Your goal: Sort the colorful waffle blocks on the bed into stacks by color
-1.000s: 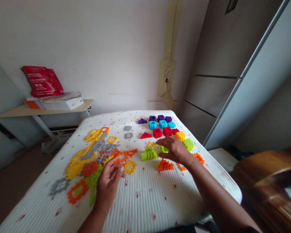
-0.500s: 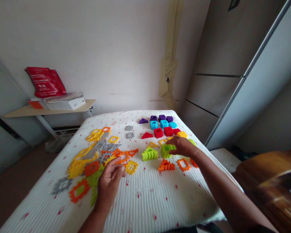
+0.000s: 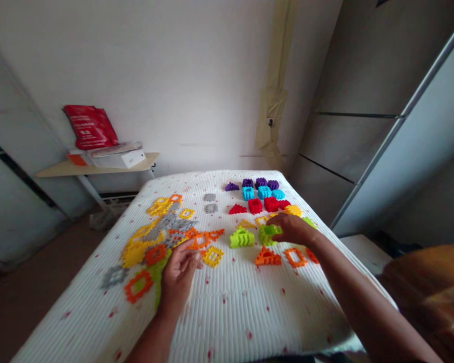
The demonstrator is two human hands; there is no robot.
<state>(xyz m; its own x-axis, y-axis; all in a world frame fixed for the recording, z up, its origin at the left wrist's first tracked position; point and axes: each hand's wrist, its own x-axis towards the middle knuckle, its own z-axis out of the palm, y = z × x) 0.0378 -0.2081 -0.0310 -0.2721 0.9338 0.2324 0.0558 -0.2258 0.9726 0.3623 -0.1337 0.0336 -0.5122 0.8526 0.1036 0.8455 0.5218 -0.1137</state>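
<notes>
Head camera looks down on a white quilted mattress (image 3: 230, 307) scattered with bright plastic interlocking pieces. The person's right hand (image 3: 295, 229) grips a lime-green block (image 3: 267, 235) with thumb and fingers; the block sits on the mattress, just right of a second lime-green stack (image 3: 242, 238). The left hand (image 3: 179, 275) rests with fingers loosely curled, holding nothing, beside a yellow square frame (image 3: 213, 256).

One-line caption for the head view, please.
The right hand grips a green block on a white mattress; the left hand rests beside flat yellow, orange and grey pieces.
</notes>
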